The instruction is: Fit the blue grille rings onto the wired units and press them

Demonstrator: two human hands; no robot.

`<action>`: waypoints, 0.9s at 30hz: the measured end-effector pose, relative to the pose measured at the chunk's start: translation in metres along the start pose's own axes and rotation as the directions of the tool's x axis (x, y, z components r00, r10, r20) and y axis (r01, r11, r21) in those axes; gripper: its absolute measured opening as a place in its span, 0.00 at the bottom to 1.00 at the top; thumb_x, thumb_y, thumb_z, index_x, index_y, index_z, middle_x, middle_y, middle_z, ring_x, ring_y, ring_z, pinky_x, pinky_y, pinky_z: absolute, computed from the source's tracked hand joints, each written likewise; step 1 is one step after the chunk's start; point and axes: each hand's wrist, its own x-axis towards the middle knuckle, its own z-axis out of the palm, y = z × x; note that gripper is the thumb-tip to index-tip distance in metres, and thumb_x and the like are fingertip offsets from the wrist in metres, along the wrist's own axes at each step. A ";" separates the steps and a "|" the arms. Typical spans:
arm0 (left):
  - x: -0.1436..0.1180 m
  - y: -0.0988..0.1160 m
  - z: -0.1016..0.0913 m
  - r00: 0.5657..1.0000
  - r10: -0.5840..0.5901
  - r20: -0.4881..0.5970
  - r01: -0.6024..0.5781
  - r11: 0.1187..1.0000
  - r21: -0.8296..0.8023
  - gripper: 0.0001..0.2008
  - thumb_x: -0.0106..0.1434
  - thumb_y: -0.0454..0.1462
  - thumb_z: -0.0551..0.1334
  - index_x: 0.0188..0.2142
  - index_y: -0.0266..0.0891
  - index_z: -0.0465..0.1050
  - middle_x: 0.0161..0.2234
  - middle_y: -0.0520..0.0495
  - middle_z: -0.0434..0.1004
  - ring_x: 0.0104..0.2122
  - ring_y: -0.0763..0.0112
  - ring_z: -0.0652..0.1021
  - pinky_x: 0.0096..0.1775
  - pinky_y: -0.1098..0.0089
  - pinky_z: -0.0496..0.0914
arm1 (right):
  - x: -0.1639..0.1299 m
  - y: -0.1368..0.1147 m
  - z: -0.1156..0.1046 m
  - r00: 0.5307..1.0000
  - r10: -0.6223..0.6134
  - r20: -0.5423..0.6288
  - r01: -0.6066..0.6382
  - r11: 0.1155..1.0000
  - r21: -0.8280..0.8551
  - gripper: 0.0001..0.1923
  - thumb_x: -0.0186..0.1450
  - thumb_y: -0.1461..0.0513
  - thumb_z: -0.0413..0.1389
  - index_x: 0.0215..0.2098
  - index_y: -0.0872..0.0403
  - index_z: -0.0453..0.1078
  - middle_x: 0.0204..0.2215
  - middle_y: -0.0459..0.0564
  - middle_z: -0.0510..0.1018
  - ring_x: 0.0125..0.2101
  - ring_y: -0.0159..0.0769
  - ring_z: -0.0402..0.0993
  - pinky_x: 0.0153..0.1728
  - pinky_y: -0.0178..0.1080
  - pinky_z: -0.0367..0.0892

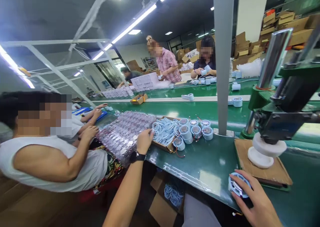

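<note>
Your right hand (257, 203) closes its grip on the blue round part (238, 186) at the surface's near edge; keep it flat. Your left hand (144, 141), fingers open, rests on the bagged stack (125, 133).

Beside the grey post (223, 60): a press (277, 120) on a wooden board (275, 173). Left of the post, a seated person in white (50, 160). Beyond the post, stacked cartons (275, 30) and two co-workers (185, 63).
</note>
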 end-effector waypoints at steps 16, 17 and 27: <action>-0.179 0.190 0.038 0.781 0.624 -0.035 -0.535 0.639 -0.552 0.19 0.64 0.40 0.67 0.53 0.37 0.72 0.47 0.35 0.79 0.46 0.53 0.78 0.45 0.54 0.77 | -0.014 -0.017 -0.017 0.959 0.240 0.153 -0.262 0.953 0.154 0.24 0.64 0.65 0.58 0.58 0.50 0.66 0.54 0.54 0.76 0.54 0.41 0.75 0.51 0.42 0.76; -0.176 0.187 0.039 0.790 0.613 -0.006 -0.510 0.652 -0.561 0.24 0.62 0.40 0.68 0.56 0.38 0.70 0.51 0.34 0.78 0.50 0.50 0.77 0.48 0.51 0.76 | -0.016 -0.018 -0.017 0.955 0.257 0.148 -0.278 0.949 0.146 0.25 0.64 0.65 0.58 0.59 0.50 0.66 0.55 0.54 0.76 0.54 0.41 0.75 0.51 0.42 0.76; -0.196 0.223 0.018 0.856 0.516 -0.006 -0.354 0.579 -0.734 0.37 0.60 0.49 0.69 0.64 0.42 0.59 0.51 0.36 0.79 0.49 0.52 0.80 0.50 0.54 0.76 | -0.029 -0.028 -0.004 0.918 0.390 0.072 -0.396 0.912 0.104 0.33 0.62 0.66 0.54 0.65 0.55 0.57 0.51 0.58 0.79 0.50 0.44 0.80 0.49 0.43 0.79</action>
